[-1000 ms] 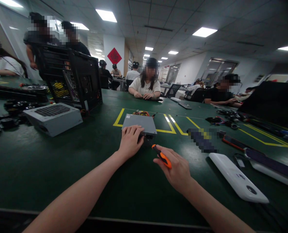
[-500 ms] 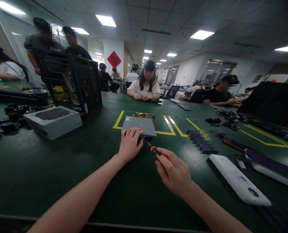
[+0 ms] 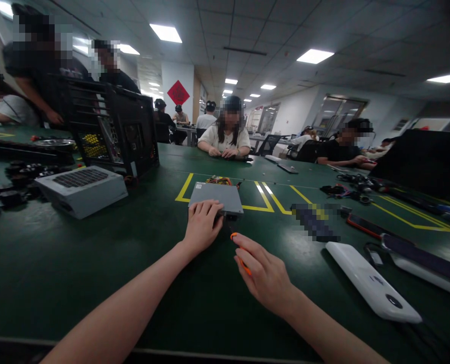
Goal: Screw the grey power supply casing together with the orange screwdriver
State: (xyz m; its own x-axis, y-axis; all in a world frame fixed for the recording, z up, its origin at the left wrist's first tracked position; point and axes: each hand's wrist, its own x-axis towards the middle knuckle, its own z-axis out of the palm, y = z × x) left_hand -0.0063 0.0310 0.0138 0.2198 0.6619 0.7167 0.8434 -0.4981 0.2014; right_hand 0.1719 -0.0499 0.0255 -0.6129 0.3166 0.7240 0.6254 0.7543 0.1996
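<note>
A flat grey computer power supply (image 3: pixel 217 196) lies in front of me, with a bundle of coloured wires (image 3: pixel 217 180) behind it. My left hand (image 3: pixel 205 225) grips its near left edge, fingers over the top and thumb low at the front face. My right hand (image 3: pixel 264 270) is closed around an orange and black screwdriver (image 3: pixel 243 262), just to the right and nearer to me. The screwdriver's shaft points up toward the power supply's front face; its tip is too dark to tell whether it touches.
To the left stand a second grey power supply (image 3: pixel 83 189) and an open black computer case (image 3: pixel 111 129). On the right lie a white device (image 3: pixel 372 280), phones and cables (image 3: pixel 357 183). A co-worker (image 3: pixel 227 134) sits across the green table (image 3: pixel 141 283); others stand behind the case.
My right hand has shifted slightly left and turned, so the screwdriver's handle stands steeper. The left hand and power supply stay put. A person behind the case has moved left.
</note>
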